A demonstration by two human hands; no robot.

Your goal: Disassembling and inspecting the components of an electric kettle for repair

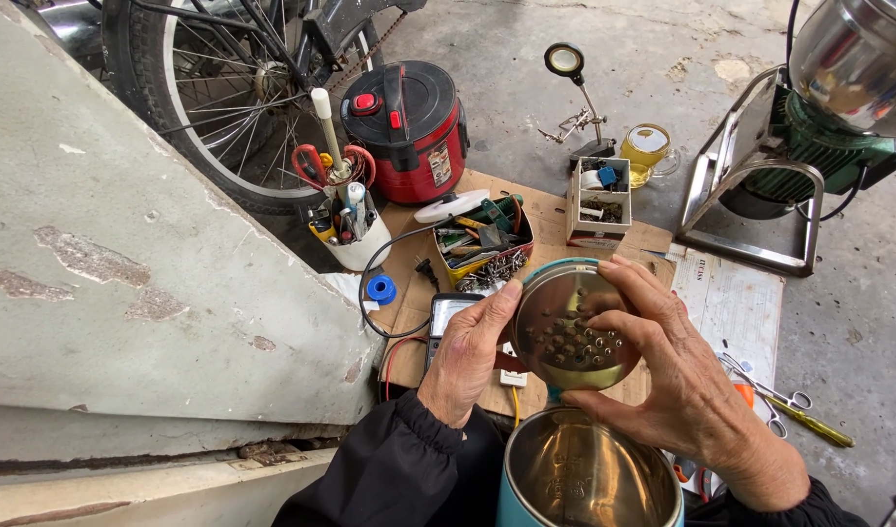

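this is an informal repair workshop set up on a bare concrete floor (604, 59). flattened cardboard (555, 210) serves as a workbench, crowded with a box of screws and tools (482, 256), a multimeter (446, 317), a magnifier stand (575, 98), and a red rice cooker (409, 127). a bicycle wheel (214, 98) stands alongside.

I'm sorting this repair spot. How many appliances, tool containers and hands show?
Appliances: 2, the red-and-black round rice cooker and teal steel-lined kettle body
Tool containers: 3, white cup, red tray, white box
Hands: 2, left, right
Total: 7

Left hand (470, 353) and right hand (668, 376) grip metal lid (572, 328); pot (589, 476) below.
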